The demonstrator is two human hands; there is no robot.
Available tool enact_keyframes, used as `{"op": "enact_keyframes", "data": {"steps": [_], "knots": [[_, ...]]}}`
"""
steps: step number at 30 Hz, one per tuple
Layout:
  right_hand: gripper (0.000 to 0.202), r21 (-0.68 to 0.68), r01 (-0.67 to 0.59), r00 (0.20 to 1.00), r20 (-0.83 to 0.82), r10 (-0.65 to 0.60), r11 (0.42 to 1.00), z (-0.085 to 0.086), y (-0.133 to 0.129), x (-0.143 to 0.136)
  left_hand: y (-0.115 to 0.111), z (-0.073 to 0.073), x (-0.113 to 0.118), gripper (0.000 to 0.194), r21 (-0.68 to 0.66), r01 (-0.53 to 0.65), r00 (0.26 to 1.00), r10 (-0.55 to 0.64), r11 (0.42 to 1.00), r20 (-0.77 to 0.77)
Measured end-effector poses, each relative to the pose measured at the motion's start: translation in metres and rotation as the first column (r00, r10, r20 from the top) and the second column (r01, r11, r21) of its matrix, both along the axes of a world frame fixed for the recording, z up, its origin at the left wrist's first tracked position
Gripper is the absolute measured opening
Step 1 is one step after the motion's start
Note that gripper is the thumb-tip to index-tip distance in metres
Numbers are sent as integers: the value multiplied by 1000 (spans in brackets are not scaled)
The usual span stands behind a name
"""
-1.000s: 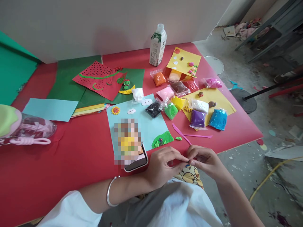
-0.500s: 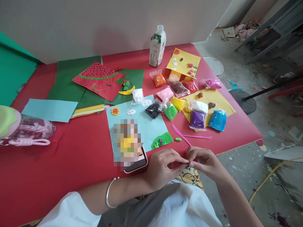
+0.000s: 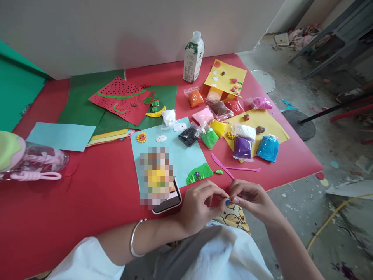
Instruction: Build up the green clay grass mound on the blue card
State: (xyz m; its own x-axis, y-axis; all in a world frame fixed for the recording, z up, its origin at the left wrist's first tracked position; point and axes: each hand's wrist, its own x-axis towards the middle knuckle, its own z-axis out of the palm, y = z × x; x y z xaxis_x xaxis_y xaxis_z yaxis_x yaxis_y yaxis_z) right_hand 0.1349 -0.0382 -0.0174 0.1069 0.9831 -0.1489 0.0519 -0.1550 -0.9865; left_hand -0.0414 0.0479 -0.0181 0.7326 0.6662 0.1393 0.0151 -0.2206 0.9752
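A small bit of blue clay point(image 3: 227, 202) is pinched between the fingertips of both hands, just past the table's front edge. My left hand point(image 3: 201, 204) is closed with thumb and index finger on its left side. My right hand point(image 3: 252, 200) is closed too, its thumb and fingertips meeting the clay from the right. Pink plastic clay tools point(image 3: 223, 166) lie on the table beyond my fingers. Left of them, a green clay grass piece point(image 3: 199, 174) with a small purple flower rests on light blue paper point(image 3: 186, 155), which also bears a clay sun point(image 3: 142, 137) and clouds.
A phone point(image 3: 169, 204) with a blurred screen overlaps the blue paper. Several clay packets, such as a blue one point(image 3: 268, 148), lie at the right. A carton bottle point(image 3: 194, 57) stands at the back. A pink-strapped cup point(image 3: 43, 155) lies left on the red table point(image 3: 96, 186).
My fingertips have shifted slightly, so more of the blue clay shows between them. The things on the table have stayed put.
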Motion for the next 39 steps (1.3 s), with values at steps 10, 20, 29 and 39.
{"op": "enact_keyframes", "data": {"steps": [10, 20, 29, 39], "knots": [[24, -25, 28, 1000, -9, -28, 999, -5, -2, -1, -1, -2, 1, 15, 27, -6, 998, 4, 1000, 68], [25, -37, 13, 1000, -2, -13, 999, 2, 3, -1, -2, -4, 1, 19, 32, -27, 996, 24, 999, 87], [24, -48, 30, 999, -11, -31, 998, -4, -1, -1, -3, -4, 1, 20, -16, -20, 994, 22, 1000, 108], [21, -49, 36, 999, -35, -38, 998, -1, 0, -2, -2, -5, 0, 18, 9, -42, 997, 41, 999, 60]]}}
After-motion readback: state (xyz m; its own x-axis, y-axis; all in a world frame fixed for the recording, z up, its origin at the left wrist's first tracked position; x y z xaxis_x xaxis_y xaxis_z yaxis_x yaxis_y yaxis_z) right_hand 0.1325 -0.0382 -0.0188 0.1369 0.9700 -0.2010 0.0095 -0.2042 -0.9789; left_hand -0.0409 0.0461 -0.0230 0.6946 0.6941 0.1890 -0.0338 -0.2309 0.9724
